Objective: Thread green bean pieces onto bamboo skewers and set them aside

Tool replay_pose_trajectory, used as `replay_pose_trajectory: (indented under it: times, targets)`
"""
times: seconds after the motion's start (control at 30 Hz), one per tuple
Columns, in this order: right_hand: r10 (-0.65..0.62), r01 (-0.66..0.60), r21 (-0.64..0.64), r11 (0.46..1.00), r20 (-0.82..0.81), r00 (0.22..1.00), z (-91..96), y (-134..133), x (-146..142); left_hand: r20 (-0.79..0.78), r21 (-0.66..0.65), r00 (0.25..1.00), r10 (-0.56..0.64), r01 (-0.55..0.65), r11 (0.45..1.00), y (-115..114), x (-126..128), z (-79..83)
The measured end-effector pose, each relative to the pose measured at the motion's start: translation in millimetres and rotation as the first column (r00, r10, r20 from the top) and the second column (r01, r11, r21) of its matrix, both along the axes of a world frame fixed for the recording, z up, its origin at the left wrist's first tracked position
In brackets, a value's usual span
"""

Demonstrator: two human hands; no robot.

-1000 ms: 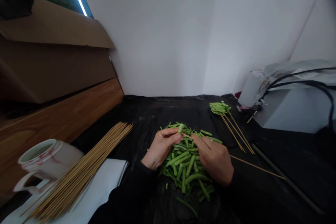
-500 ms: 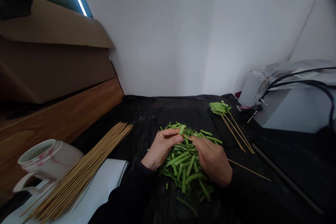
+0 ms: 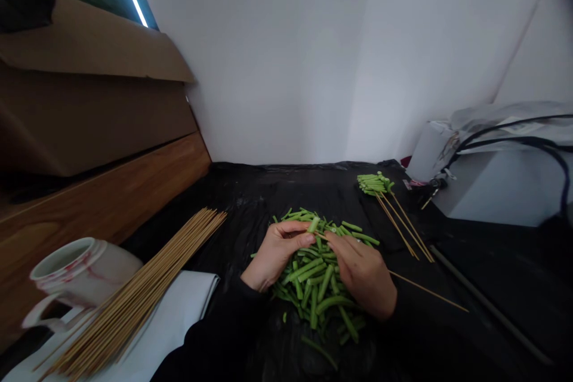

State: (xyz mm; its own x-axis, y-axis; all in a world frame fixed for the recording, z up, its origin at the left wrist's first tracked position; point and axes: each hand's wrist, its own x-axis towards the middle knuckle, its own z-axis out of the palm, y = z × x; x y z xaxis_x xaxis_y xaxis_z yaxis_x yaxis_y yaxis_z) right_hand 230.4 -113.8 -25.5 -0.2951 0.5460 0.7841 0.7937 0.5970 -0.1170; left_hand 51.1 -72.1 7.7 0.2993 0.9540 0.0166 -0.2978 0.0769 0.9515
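Note:
My left hand (image 3: 274, 250) pinches a short green bean piece (image 3: 313, 224) above a pile of cut green beans (image 3: 320, 283) on the black plastic sheet (image 3: 250, 203). My right hand (image 3: 362, 274) is closed on a thin bamboo skewer (image 3: 430, 292), whose tip meets the bean piece between my two hands. The skewer's long end trails off to the right over the sheet. Both hands hover just over the bean pile.
A bundle of bare bamboo skewers (image 3: 138, 295) lies at the left on white paper (image 3: 179, 316), beside a white jug (image 3: 71, 277). Finished bean skewers (image 3: 385, 197) rest at the back right. A white box with black cables (image 3: 501, 155) stands right; cardboard boxes (image 3: 89, 95) stand left.
My right hand has pushed the skewer a little to the left into the bean piece. The bean piece has tilted and dropped slightly. My left hand has stayed nearly in place.

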Motion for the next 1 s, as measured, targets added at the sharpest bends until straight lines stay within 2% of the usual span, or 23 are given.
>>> replay_pose_trajectory:
  times: [0.23,0.4,0.57,0.67,0.73,0.8,0.9,1.0]
  targets:
    - [0.007,-0.007,-0.016,1.0,0.002,1.0,-1.2,-1.8,-3.7,-0.03,0.058,0.999,-0.043,0.044,0.997,-3.6,3.6,-1.7]
    - [0.029,-0.03,-0.055,0.998,-0.022,0.999,5.2,-3.3,-5.8,-0.064,0.112,0.993,-0.097,0.104,0.988,-6.3,7.0,1.1]
    - [0.101,-0.156,-0.244,0.957,-0.223,0.97,23.4,1.3,4.5,-0.091,0.137,0.984,-0.153,0.164,0.977,-4.9,4.5,1.7]
    - [0.099,-0.211,-0.434,0.876,-0.267,0.959,35.2,4.1,15.3,-0.09,0.118,0.976,-0.196,0.206,0.971,-3.7,2.4,0.7]
    - [0.149,-0.254,-0.537,0.804,-0.232,0.961,40.0,4.7,20.2,-0.091,0.115,0.984,-0.153,0.163,0.98,-2.1,1.3,-0.2]
    - [0.217,-0.281,-0.588,0.759,-0.18,0.96,41.1,4.3,21.7,-0.085,0.125,0.995,-0.052,0.062,0.99,0.5,0.3,-1.7]
    - [0.266,-0.267,-0.609,0.747,-0.094,0.959,37.5,3.5,20.2,-0.075,0.118,0.993,0.094,-0.085,0.989,4.9,-0.9,-4.7]
    - [0.274,-0.237,-0.605,0.761,-0.031,0.961,32.7,3.9,19.3,-0.071,0.089,0.989,0.133,-0.126,0.988,7.0,-1.3,-6.9]
